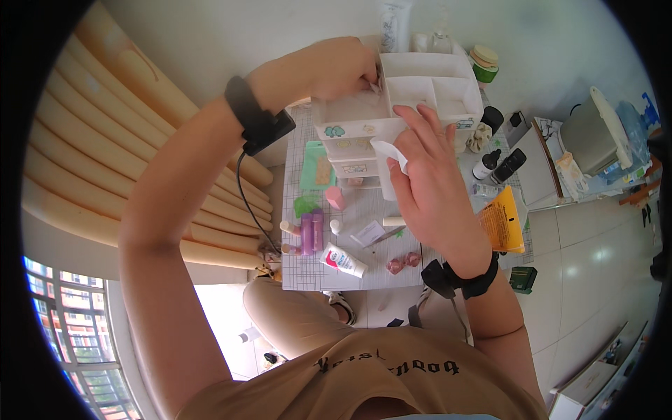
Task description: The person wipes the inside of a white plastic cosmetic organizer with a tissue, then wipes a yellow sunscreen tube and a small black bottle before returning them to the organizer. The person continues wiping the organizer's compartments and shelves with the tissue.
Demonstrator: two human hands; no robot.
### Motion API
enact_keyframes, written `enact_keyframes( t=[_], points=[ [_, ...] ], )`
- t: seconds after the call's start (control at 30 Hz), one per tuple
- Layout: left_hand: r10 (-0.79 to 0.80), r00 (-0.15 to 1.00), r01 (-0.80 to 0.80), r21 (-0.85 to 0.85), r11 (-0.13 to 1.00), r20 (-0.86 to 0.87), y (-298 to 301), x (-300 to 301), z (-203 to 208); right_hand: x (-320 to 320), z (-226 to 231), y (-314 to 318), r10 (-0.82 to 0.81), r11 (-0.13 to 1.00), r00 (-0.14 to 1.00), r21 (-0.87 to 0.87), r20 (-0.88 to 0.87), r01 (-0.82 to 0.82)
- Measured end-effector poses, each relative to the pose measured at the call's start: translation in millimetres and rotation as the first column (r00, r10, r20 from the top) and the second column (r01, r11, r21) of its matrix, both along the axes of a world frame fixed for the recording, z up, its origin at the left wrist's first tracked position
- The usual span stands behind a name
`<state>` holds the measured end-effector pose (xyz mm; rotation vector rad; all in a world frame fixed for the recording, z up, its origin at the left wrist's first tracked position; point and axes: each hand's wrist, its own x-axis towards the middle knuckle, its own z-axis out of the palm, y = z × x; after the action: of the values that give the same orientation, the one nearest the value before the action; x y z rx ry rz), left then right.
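A white desktop organizer with open compartments on top and small drawers below stands at the back of the table, cartoon stickers on its front. My left hand reaches over its top left compartment, fingers closed on a crumpled white tissue pressed near the divider. The fingertips are partly hidden. In front of the organizer, my right hand has its fingers extended toward the front rim of the right compartments. Another white tissue is held between its thumb and fingers.
On the table are a white tube, purple bottles, a pink sponge, pink round containers, a yellow packet and black bottles. A green jar stands behind the organizer. A curtain hangs at left.
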<state>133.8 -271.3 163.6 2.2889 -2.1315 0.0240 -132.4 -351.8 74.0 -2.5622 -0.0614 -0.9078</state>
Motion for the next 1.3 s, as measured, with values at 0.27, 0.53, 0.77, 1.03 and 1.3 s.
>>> enact_keyframes(
  t=[0.27,0.53,0.77,1.03,1.3],
  points=[
    [-0.191,0.948,0.2,0.009,0.98,-0.254,30,-36,18,1,-2,-1,0.004,1.0,1.0,0.016,-0.013,-0.004],
    [0.005,0.968,0.058,0.241,0.969,-0.252,38,-40,50,0,-2,-2,0.002,1.0,1.0,0.008,-0.021,-0.002],
    [0.185,0.926,-0.275,0.254,0.927,0.329,18,-13,40,-1,-4,-4,-0.019,0.999,0.999,-0.031,-0.03,0.018],
    [0.224,0.873,-0.348,0.231,0.908,0.434,0,-24,28,1,-8,3,-0.106,0.988,0.994,-0.111,-0.014,0.103],
    [0.28,0.936,-0.341,0.358,0.869,0.212,19,-57,52,0,-11,5,-0.132,0.982,0.991,-0.136,0.015,0.133]
  ],
)
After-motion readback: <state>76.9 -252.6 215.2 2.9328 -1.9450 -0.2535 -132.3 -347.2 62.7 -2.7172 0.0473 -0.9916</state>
